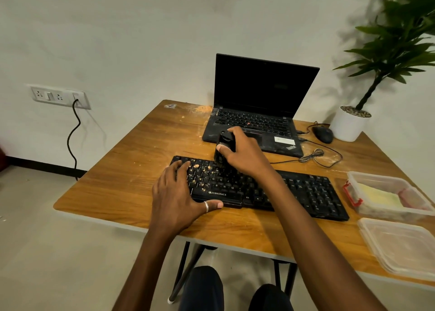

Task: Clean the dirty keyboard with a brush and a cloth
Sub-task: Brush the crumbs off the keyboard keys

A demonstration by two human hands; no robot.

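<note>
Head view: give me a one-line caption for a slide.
The right hand grips a black brush on the crumb-strewn black keyboard while the left hand presses its left end.

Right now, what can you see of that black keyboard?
The keyboard is black plastic, full-size, marked ZEBRONICS, lying flat on the wooden table. Pale crumbs litter its left keys. The left hand rests on its left end; the right hand holds a black brush against its top rows.
</note>
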